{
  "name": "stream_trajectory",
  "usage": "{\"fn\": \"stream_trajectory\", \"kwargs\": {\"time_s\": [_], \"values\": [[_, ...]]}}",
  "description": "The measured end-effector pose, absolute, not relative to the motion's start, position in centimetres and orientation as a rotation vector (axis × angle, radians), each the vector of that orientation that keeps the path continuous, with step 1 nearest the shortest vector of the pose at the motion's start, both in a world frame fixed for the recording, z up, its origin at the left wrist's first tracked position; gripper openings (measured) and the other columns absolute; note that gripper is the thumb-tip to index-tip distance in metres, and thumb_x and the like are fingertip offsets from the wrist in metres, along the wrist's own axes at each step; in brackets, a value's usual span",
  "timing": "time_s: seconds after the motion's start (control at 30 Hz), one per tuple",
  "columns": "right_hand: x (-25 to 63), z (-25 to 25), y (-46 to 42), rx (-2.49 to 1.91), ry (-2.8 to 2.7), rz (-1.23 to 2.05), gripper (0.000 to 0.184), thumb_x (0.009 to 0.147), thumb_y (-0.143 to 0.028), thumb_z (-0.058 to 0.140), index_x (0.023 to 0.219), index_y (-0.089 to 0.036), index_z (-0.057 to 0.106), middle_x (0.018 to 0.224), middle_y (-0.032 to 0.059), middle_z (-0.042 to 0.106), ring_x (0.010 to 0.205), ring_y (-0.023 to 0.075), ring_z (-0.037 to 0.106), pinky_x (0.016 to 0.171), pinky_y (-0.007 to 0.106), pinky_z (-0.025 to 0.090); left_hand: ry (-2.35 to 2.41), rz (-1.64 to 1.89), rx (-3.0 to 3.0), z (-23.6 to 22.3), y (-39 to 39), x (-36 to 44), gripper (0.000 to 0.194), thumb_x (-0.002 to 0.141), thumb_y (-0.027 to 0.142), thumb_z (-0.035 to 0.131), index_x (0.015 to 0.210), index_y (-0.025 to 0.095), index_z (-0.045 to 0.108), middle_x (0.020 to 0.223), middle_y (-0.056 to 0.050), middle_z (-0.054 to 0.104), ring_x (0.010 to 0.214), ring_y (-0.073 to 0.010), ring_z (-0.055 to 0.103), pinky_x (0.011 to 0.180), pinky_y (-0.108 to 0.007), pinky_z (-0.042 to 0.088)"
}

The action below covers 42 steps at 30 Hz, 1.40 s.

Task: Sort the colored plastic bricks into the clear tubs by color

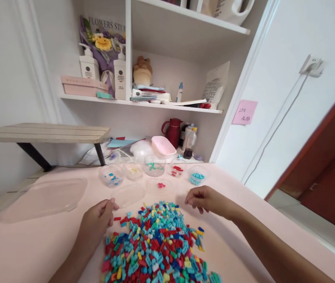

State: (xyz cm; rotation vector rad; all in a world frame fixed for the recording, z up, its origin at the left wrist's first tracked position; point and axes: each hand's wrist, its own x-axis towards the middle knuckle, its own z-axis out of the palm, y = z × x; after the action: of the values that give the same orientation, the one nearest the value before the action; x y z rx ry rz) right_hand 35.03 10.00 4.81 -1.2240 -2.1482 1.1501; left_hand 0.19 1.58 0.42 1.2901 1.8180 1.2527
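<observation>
A wide pile of small building bricks (158, 243), mostly turquoise, red, blue, green and yellow, covers the near middle of the table. My left hand (100, 215) is at the pile's left edge, thumb against curled fingers; whatever it may hold is hidden. Above the pile's right side hovers my right hand (203, 199), its fingers bent down and drawn together, with nothing in them that I can make out. Beyond it stands a clear bowl of turquoise bricks (196, 175). Pinkish-red bricks (161, 185) lie in a shallow clear container between the hands.
Clear bowls hold blue bricks (112, 179), yellow bricks (134, 170), green bricks (154, 166) and red bricks (176, 170). A large clear lid (46, 196) lies left. Behind are a pink basin (163, 146), a red jug (173, 133), bottles (190, 143) and a wooden stand (43, 133).
</observation>
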Motion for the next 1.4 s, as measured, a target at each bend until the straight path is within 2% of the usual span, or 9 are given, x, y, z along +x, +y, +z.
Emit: {"fn": "stream_trajectory", "kwargs": {"time_s": [0.17, 0.3, 0.53, 0.67, 0.87, 1.07, 1.23, 1.4], "values": [[36.0, 2.9, 7.8, -1.172, -2.165, 1.075, 0.008, 0.073, -0.023, 0.063, 0.074, -0.017, 0.068, 0.075, 0.002, 0.066, 0.067, 0.0137, 0.057, 0.061, 0.024, 0.045, 1.831, 1.247, 1.291, 0.3, 1.7, 0.1, 0.048, 0.074, 0.066, 0.048, 0.079, 0.02, 0.064, 0.043, 0.007, 0.046, 0.041, -0.0122, 0.037, 0.046, -0.024, 0.03], [35.5, 1.9, 7.5, -1.073, -2.175, 1.079, 0.01, 0.076, -0.023, 0.063, 0.076, -0.018, 0.071, 0.079, 0.0034, 0.068, 0.071, 0.0154, 0.061, 0.063, 0.024, 0.048, 1.846, 1.234, 1.316, 0.4, 1.6, 0.1, 0.05, 0.075, 0.067, 0.048, 0.084, 0.02, 0.065, 0.044, 0.007, 0.048, 0.043, -0.013, 0.039, 0.047, -0.024, 0.031], [35.0, 1.5, 6.8, -0.972, -2.354, 0.861, 0.014, 0.078, -0.022, 0.064, 0.086, -0.024, 0.076, 0.083, 0.0037, 0.068, 0.074, 0.0148, 0.063, 0.067, 0.023, 0.048, 1.871, 1.23, 1.316, 1.0, 1.4, 0.3, 0.05, 0.076, 0.066, 0.047, 0.085, 0.02, 0.064, 0.045, 0.007, 0.047, 0.045, -0.0125, 0.038, 0.047, -0.024, 0.031], [35.0, 1.5, 6.9, -0.998, -2.304, 0.879, 0.012, 0.078, -0.02, 0.063, 0.082, -0.021, 0.074, 0.085, 0.0037, 0.069, 0.078, 0.0157, 0.063, 0.071, 0.024, 0.048, 1.864, 1.224, 1.289, 1.1, 1.3, 0.4, 0.049, 0.075, 0.066, 0.049, 0.084, 0.02, 0.063, 0.046, 0.007, 0.047, 0.044, -0.012, 0.037, 0.046, -0.024, 0.03], [35.6, 1.2, 7.2, -1.079, -2.018, 1.112, 0.011, 0.076, -0.026, 0.063, 0.074, -0.016, 0.067, 0.081, 0.0035, 0.068, 0.07, 0.0148, 0.06, 0.063, 0.025, 0.047, 1.841, 1.248, 1.273, 1.1, 1.4, 0.5, 0.051, 0.072, 0.069, 0.05, 0.078, 0.02, 0.062, 0.045, 0.007, 0.047, 0.042, -0.0118, 0.037, 0.046, -0.024, 0.03], [35.8, 0.9, 7.0, -1.096, -2.04, 1.08, 0.014, 0.076, -0.029, 0.062, 0.076, -0.016, 0.066, 0.079, 0.0028, 0.065, 0.068, 0.0145, 0.056, 0.06, 0.025, 0.044, 1.77, 1.337, 1.273, 1.2, 1.2, 0.7, 0.053, 0.068, 0.07, 0.053, 0.073, 0.018, 0.063, 0.04, 0.007, 0.046, 0.038, -0.0104, 0.036, 0.043, -0.023, 0.029], [35.7, 3.0, 8.4, -1.153, -2.148, 0.89, 0.013, 0.078, -0.024, 0.056, 0.077, -0.017, 0.068, 0.078, 0.0028, 0.065, 0.063, 0.0137, 0.056, 0.058, 0.025, 0.044, 1.75, 1.352, 1.283, 1.0, 1.0, 0.5, 0.051, 0.069, 0.069, 0.053, 0.07, 0.019, 0.063, 0.04, 0.007, 0.046, 0.038, -0.0105, 0.036, 0.043, -0.023, 0.029], [35.0, 6.7, 13.2, -1.323, -2.064, 0.312, 0.011, 0.073, -0.021, 0.059, 0.074, -0.021, 0.07, 0.077, 0.0017, 0.066, 0.069, 0.0156, 0.056, 0.067, 0.027, 0.043, 1.757, 1.331, 1.255, 0.4, 1.5, 0.1, 0.053, 0.067, 0.071, 0.053, 0.07, 0.019, 0.062, 0.039, 0.007, 0.044, 0.038, -0.0103, 0.035, 0.043, -0.023, 0.027]]}}
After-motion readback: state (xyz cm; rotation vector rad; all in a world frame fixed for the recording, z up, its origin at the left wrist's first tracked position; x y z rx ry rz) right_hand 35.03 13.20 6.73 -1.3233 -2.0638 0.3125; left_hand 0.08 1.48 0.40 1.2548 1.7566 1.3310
